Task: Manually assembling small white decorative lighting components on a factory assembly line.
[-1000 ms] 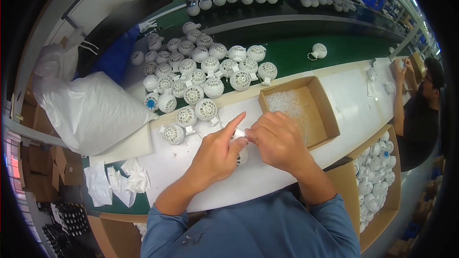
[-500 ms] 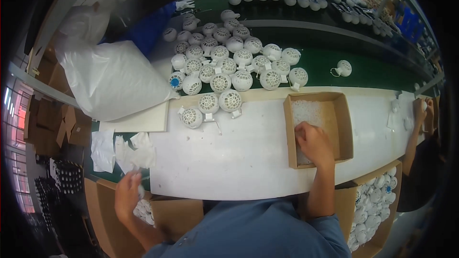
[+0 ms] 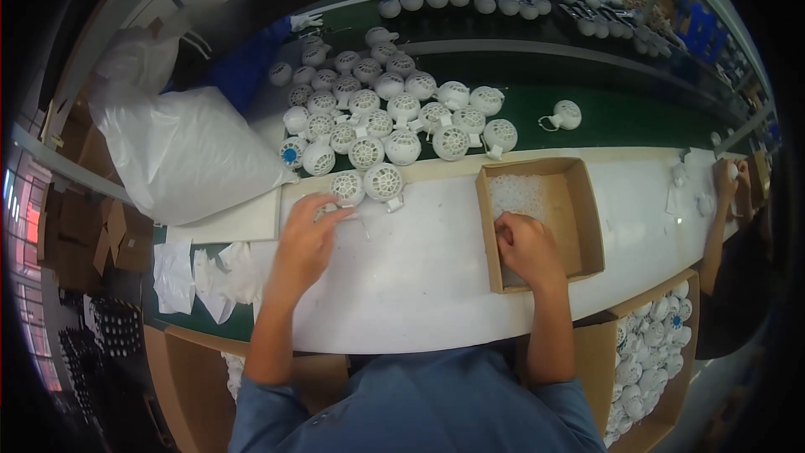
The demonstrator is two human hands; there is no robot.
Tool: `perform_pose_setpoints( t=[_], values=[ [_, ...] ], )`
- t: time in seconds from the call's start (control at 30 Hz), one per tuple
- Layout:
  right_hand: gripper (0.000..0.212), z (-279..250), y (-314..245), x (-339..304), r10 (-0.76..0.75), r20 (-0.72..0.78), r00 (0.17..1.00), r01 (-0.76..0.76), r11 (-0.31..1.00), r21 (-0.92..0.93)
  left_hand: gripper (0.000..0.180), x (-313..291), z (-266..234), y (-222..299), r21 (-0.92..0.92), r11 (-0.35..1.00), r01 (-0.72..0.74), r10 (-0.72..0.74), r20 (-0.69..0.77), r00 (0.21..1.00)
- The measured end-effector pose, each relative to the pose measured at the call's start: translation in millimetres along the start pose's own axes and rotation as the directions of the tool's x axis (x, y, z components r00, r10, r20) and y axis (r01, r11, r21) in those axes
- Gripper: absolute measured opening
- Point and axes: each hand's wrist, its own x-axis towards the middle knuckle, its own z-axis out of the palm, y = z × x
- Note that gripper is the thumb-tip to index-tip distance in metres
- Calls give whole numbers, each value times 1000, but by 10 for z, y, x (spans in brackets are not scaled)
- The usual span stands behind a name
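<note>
My left hand [image 3: 303, 243] reaches over the near left edge of a cluster of white round devices with lattice fronts. Its thumb and fingers are apart, beside the nearest round device [image 3: 346, 188]; they cover most of another one, and I see no firm hold. A second round device [image 3: 383, 182] sits just right of these. Inside a shallow cardboard box [image 3: 594, 231], my right hand [image 3: 530, 250] has its fingers curled at the small translucent pieces [image 3: 516, 193]. Whatever is between those fingers is hidden.
A large white plastic bag [image 3: 189, 151] stands at the left, with crumpled white sheets [image 3: 222, 281] nearer me. Open cartons flank me; the right one holds many round devices [image 3: 650, 352]. Another person's hands [image 3: 734, 178] work at the far right. One lone round device [image 3: 567, 115] lies on the green surface.
My left hand has come up from the carton at lower left to the near round devices. My right hand stays in the box. The whole view has shifted slightly.
</note>
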Motion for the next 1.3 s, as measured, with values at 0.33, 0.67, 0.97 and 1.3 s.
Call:
perform_pose_setpoints(
  t=[0.33, 0.67, 0.97, 1.3],
  values=[
    [9, 54, 81, 23, -59, -60, 996, 60, 998, 7, 21, 870, 762, 17, 356, 856, -375, 298, 254, 920],
    [6, 16, 46, 4, -40, -84, 996, 46, 996, 71, 19, 634, 594, 401, -747, 444, 495, -131, 493, 860],
    [7, -18, -11, 1, 18, -38, 999, -13, 991, 130, 14, 634, 553, 687, -932, -196, 304, 134, 282, 950],
    [11, 86, 146, -12, -91, -213, 973, 148, 952, 268, 14, 631, 483, 595, -969, -97, 229, 133, 215, 968]
  ],
)
